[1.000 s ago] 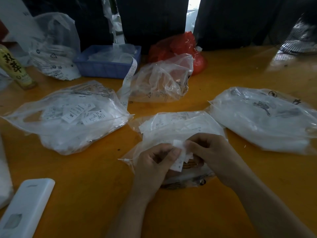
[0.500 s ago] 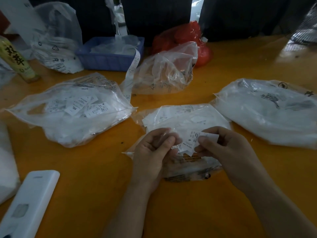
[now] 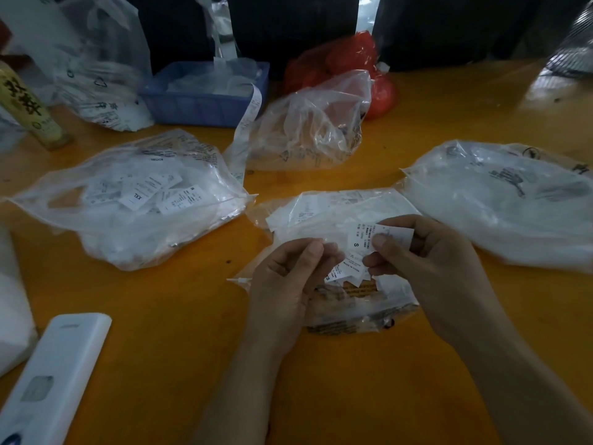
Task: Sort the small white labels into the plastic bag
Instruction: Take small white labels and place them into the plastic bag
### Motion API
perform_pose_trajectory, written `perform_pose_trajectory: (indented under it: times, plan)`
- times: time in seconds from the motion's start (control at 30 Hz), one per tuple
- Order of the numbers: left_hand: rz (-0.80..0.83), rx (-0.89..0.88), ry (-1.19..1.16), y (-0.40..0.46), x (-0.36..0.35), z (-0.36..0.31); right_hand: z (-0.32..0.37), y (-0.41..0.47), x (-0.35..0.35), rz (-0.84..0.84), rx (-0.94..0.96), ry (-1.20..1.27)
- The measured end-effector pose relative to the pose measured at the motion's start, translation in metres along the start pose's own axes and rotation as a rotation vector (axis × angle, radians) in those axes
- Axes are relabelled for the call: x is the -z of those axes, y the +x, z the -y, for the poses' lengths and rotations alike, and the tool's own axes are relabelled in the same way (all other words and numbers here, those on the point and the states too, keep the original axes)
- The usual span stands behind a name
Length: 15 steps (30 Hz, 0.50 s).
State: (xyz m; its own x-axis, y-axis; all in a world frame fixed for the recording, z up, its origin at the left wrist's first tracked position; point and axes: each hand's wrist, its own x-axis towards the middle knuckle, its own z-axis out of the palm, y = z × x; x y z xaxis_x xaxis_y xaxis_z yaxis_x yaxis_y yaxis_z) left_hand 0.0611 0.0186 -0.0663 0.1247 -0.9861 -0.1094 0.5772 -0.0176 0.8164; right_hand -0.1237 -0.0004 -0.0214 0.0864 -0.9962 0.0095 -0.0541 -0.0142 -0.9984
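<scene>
A clear plastic bag (image 3: 340, 210) with small white labels inside lies at the middle of the orange table (image 3: 179, 316). Over its near end, my right hand (image 3: 430, 268) pinches a bunch of small white labels (image 3: 359, 248), the top one marked S. My left hand (image 3: 285, 277) sits just left of the bunch with its fingers curled, pinching the bag's thin plastic beside the labels. A larger bag (image 3: 134, 200) at the left holds labels marked XXL. Another full bag (image 3: 507, 200) lies at the right.
A crumpled clear bag (image 3: 314, 123) and a red bag (image 3: 340, 59) sit behind the middle bag. A blue basket (image 3: 205, 97) with a label strip hanging out, a bottle (image 3: 29, 107) and another bag (image 3: 99, 75) stand at the back left. A white device (image 3: 54, 374) lies near left.
My hands have drawn apart. The right hand has lifted the bunch of labels up and to the right, turning the S label into view; the left hand stays by the bag.
</scene>
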Motion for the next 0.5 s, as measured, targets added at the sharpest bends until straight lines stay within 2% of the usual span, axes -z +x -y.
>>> perform_pose_trajectory:
  times: [0.5]
  plan:
    - [0.05, 0.056, -0.029, -0.0021, 0.0012, -0.001, 0.0026, 0.003, -0.0112, -0.009, 0.07, -0.229]
